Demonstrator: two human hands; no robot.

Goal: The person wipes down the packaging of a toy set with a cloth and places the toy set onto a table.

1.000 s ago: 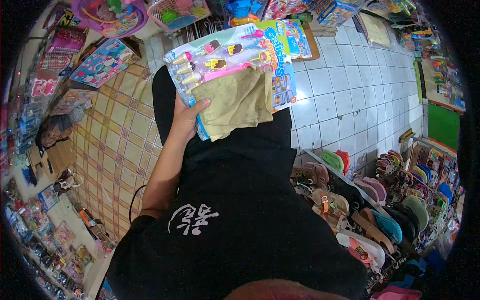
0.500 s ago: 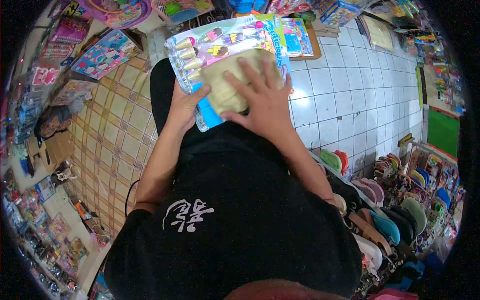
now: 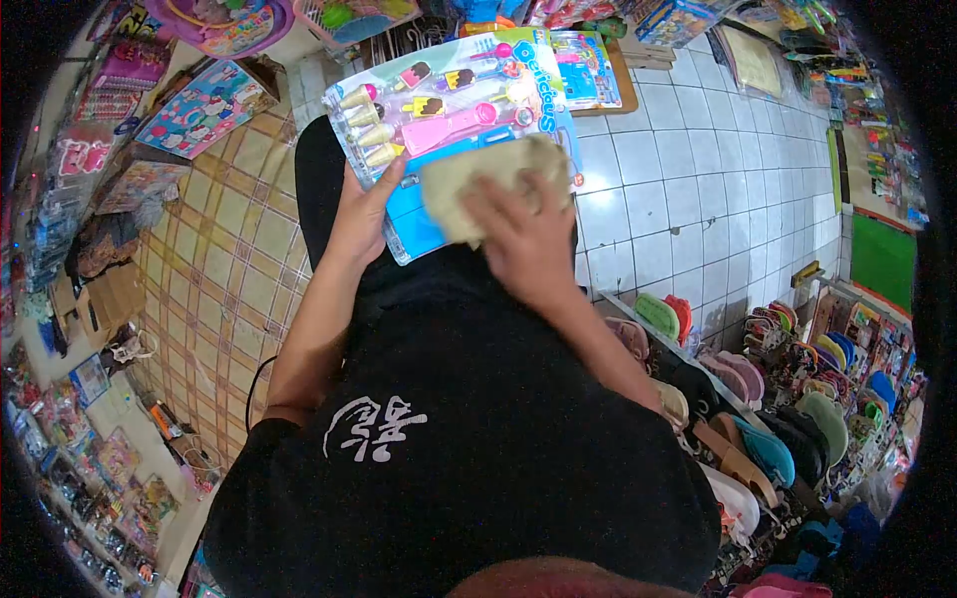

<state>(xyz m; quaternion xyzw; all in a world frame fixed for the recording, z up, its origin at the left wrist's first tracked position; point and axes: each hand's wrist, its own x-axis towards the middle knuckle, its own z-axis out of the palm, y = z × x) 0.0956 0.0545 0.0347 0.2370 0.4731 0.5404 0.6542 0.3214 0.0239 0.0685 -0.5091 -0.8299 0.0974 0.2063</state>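
A packaged toy ice-cream set (image 3: 454, 118), on a printed card under clear plastic, lies tilted across my lap. Small cones, popsicles, a pink scoop and a blue part show through its front. My left hand (image 3: 365, 214) grips its lower left edge, thumb on the front and the other fingers hidden behind. On the lower right of the package is a pale yellow-beige cloth (image 3: 454, 184), bunched under my right hand (image 3: 528, 234). The fingers of that hand are bent over the cloth and a little blurred.
Another packaged toy (image 3: 588, 70) lies behind on brown cardboard. A boxed toy (image 3: 207, 108) and a purple basket (image 3: 224, 30) stand at the upper left. Racks of sandals (image 3: 758, 439) are at the right; packaged goods (image 3: 115, 458) line the left. White floor tiles (image 3: 688, 159) extend right.
My right hand and the cloth have shifted down and to the right, uncovering the pink scoop and blue part. The right fingers, spread before, are now bent. My left hand keeps its hold.
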